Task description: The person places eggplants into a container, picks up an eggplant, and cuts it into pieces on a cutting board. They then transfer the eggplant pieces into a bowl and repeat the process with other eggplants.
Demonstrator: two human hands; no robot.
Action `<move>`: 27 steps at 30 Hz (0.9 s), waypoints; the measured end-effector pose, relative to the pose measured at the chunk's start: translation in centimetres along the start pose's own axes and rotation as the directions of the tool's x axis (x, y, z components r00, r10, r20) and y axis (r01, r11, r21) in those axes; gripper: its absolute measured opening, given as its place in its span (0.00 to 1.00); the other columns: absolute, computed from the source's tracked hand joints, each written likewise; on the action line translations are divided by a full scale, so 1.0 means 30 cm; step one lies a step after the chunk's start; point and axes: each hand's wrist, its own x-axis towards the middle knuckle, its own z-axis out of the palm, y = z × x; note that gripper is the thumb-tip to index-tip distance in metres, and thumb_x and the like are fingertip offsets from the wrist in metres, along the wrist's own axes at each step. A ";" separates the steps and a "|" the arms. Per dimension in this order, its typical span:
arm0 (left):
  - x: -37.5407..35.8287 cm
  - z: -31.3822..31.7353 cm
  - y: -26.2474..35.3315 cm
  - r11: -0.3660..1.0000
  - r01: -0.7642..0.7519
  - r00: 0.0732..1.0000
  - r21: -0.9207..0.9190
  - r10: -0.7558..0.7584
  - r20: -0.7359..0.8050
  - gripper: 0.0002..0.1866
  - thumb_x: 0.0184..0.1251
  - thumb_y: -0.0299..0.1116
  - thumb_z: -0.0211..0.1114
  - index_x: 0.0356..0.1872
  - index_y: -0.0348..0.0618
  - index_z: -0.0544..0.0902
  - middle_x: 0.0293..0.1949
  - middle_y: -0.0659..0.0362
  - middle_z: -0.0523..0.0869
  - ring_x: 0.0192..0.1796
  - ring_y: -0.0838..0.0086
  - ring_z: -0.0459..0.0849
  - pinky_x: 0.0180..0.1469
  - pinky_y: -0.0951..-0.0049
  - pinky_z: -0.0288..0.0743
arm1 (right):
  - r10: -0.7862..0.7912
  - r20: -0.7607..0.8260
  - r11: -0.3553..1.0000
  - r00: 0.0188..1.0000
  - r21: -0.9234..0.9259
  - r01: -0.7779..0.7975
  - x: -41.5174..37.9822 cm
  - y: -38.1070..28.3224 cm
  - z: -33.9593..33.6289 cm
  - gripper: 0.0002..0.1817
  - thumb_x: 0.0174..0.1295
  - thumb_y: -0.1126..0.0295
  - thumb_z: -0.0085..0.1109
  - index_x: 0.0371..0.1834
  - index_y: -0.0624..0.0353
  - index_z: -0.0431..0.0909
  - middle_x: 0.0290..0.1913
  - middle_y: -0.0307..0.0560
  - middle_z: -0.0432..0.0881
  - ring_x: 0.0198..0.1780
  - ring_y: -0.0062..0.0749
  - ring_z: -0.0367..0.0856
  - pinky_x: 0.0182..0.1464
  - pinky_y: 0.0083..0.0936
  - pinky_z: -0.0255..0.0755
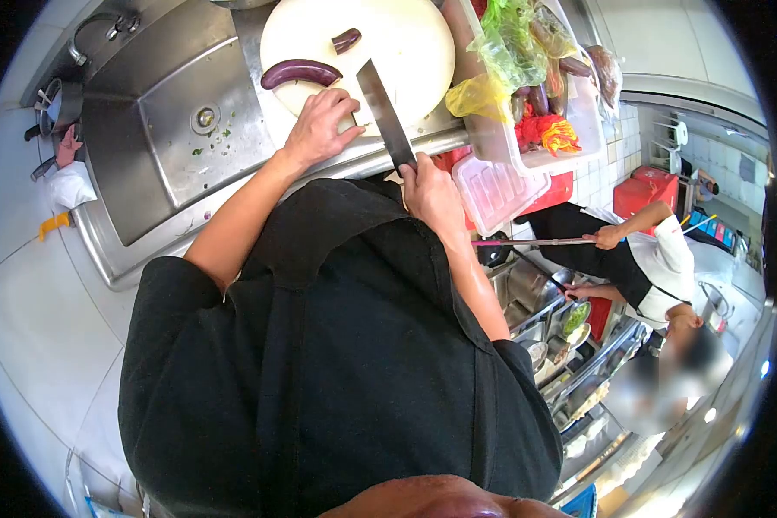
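Right hand (432, 194) clenched on cleaver (385, 112) handle, left hand (322, 128) pinning pale eggplant piece (352, 123), whole eggplant (300, 72) at ten o'clock on round cutting board (406, 43)

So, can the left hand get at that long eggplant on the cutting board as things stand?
Probably yes. The left hand rests on the cutting board just beside the long eggplant, with only bare board between them. The knife, held by the right hand, lies off to the other side.
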 end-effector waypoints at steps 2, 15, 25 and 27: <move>0.004 0.009 0.002 1.000 0.001 1.000 -0.005 -0.001 -0.003 0.21 0.59 0.36 0.77 0.51 0.40 0.84 0.51 0.51 0.81 0.58 0.53 0.80 0.62 0.56 0.71 | 0.005 0.021 1.000 1.000 -0.019 -0.005 -0.019 -0.001 0.005 0.14 0.75 0.62 0.55 0.47 0.64 0.75 0.31 0.71 0.85 0.38 0.70 0.86 0.43 0.62 0.79; 0.004 0.024 0.009 0.997 0.079 0.997 0.007 -0.079 0.027 0.22 0.59 0.39 0.77 0.52 0.40 0.83 0.53 0.49 0.80 0.59 0.52 0.78 0.62 0.55 0.69 | -0.040 0.018 0.997 0.999 -0.063 0.041 0.066 0.035 0.085 0.14 0.75 0.62 0.55 0.48 0.65 0.77 0.32 0.70 0.86 0.39 0.69 0.87 0.44 0.61 0.79; 0.149 0.120 0.015 0.998 -0.030 0.998 0.057 0.026 0.061 0.25 0.58 0.40 0.76 0.55 0.42 0.81 0.62 0.47 0.79 0.67 0.51 0.76 0.68 0.52 0.68 | 0.097 -0.132 0.994 0.987 0.061 -0.089 0.010 0.094 0.000 0.13 0.75 0.63 0.57 0.45 0.64 0.76 0.32 0.73 0.84 0.38 0.72 0.85 0.42 0.63 0.76; 0.157 0.123 0.011 0.999 -0.010 0.996 0.046 0.006 0.084 0.25 0.56 0.39 0.75 0.54 0.42 0.82 0.60 0.49 0.81 0.65 0.54 0.77 0.65 0.54 0.68 | 0.089 -0.127 0.996 0.988 0.043 -0.084 0.012 0.100 0.015 0.13 0.75 0.63 0.56 0.45 0.64 0.77 0.31 0.73 0.84 0.38 0.72 0.85 0.41 0.62 0.76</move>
